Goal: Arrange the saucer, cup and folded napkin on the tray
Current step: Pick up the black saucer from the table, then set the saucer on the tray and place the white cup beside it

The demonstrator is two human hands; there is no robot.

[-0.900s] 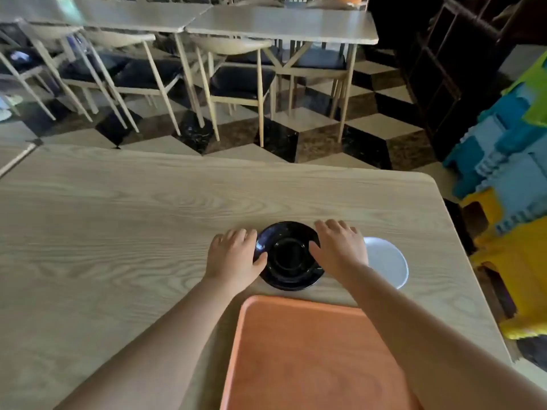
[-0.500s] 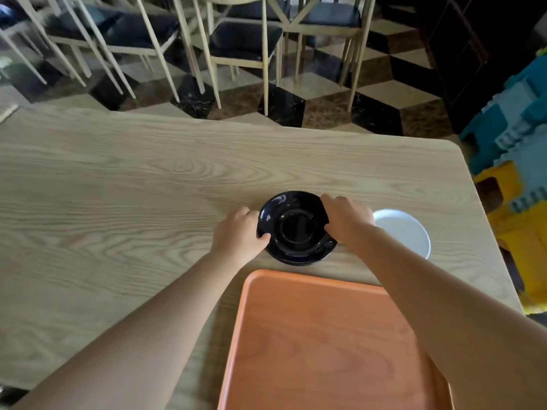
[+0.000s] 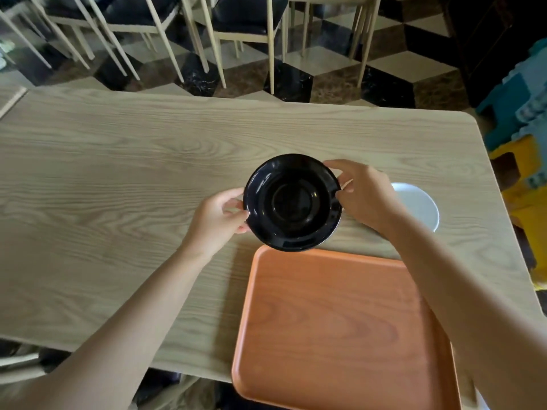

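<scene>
- The wooden table [image 3: 124, 179] is bare to the left of the tray; no cup and no folded napkin shows anywhere in view.
- The left hand [image 3: 217, 218] is just beyond the tray's far left corner, its fingers and thumb pinched on the left rim of the black saucer [image 3: 293, 202].
- The black saucer is held level between both hands, its near edge just over the tray's far rim. It seems lifted clear of the table, though I cannot be sure it has left the surface.
- The orange tray [image 3: 340, 329] is empty: nothing has been set on it yet.
- The right hand [image 3: 364, 196] is beyond the tray's far edge, thumb and fingers closed on the saucer's right rim.
- A white plate [image 3: 420, 205], partly hidden behind the right hand, lies on the table just beyond the tray's far right corner.
- By my reading the task has barely begun: the saucer is on its way, and its placing, the cup and the napkin all remain.
</scene>
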